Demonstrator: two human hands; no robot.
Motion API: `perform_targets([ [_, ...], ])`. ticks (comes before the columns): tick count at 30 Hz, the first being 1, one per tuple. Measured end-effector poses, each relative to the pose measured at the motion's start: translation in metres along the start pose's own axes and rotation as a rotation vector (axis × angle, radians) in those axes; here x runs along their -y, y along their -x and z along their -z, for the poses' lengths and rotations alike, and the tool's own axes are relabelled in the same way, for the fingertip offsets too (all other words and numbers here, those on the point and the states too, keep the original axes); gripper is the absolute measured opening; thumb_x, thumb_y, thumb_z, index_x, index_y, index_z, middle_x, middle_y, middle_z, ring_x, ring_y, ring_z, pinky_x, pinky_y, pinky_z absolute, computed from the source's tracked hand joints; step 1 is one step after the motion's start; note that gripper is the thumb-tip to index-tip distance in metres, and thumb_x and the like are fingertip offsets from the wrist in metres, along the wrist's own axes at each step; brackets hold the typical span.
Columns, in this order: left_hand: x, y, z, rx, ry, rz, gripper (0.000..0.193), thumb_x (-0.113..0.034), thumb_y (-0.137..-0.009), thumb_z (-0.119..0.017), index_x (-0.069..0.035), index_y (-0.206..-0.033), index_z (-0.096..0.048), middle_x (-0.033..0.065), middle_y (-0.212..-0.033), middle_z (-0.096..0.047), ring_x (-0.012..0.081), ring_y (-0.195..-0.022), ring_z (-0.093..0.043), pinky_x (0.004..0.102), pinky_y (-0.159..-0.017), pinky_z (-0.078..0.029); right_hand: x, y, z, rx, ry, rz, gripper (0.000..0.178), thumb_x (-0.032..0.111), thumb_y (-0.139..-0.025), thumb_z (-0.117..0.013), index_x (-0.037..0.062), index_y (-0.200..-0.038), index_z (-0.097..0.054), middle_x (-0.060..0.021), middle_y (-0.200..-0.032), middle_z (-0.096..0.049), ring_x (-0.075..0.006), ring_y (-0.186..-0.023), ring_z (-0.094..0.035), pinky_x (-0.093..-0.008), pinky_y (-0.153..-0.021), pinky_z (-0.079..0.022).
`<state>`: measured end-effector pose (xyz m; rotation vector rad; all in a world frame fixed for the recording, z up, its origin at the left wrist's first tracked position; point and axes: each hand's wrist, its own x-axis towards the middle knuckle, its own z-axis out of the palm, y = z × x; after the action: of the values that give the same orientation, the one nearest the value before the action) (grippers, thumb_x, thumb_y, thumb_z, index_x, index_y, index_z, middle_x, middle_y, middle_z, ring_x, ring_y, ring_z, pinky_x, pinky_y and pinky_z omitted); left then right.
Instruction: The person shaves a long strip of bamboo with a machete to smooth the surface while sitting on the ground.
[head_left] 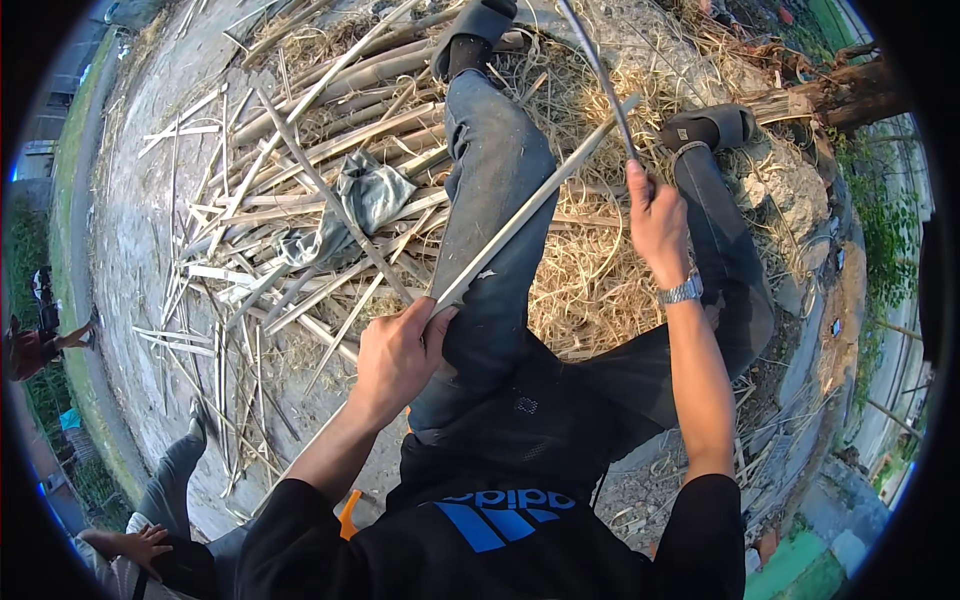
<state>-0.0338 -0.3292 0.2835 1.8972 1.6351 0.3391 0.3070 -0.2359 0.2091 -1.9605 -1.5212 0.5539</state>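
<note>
Strip (pixel 540 203), one held: near end in closed left hand (pixel 400 352), far end crossed by one tool (pixel 606 85) in clenched right hand (pixel 660 225).

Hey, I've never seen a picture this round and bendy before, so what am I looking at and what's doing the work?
There's no machine here, just a seated person's two bare hands. The picture comes from a wide fisheye camera worn on the head, looking down, so straight edges curve near the rim. The left hand holds a long pale strip that slants across the left leg. The right hand grips a long, thin dark tool; I can't tell whether it touches the strip. On the ground lie a pile of poles and strips, a greyish cloth and straw-coloured shavings.
</note>
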Motion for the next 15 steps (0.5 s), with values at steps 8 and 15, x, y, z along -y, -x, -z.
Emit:
perform_targets([
  [8, 0.008, 0.001, -0.008, -0.053, -0.072, -0.049, 0.028, -0.024, -0.098, -0.066, -0.004, -0.08, -0.058, 0.018, -0.063, -0.061, 0.0404, -0.056, -0.063, 0.0486, -0.051, -0.048, 0.06, 0.093, -0.022, 0.281, 0.025, 0.392, 0.06, 0.063, -0.098, -0.056, 0.0078, -0.073, -0.059, -0.0061, -0.048, -0.056, -0.0271, -0.042, -0.06, -0.0424, -0.041, -0.046],
  [15, 0.009, 0.004, 0.0, -0.026, 0.001, -0.041, 0.024, -0.018, -0.097, -0.067, -0.004, -0.08, -0.059, 0.0207, -0.06, -0.057, 0.0395, -0.055, -0.061, 0.0456, -0.052, -0.047, -0.071, -0.057, 0.035, -0.036, 0.282, -0.236, 0.086, 0.075, -0.097, -0.044, -0.0024, -0.063, -0.06, -0.0135, -0.048, -0.055, -0.0269, -0.042, -0.058, -0.0406, -0.04, -0.044],
])
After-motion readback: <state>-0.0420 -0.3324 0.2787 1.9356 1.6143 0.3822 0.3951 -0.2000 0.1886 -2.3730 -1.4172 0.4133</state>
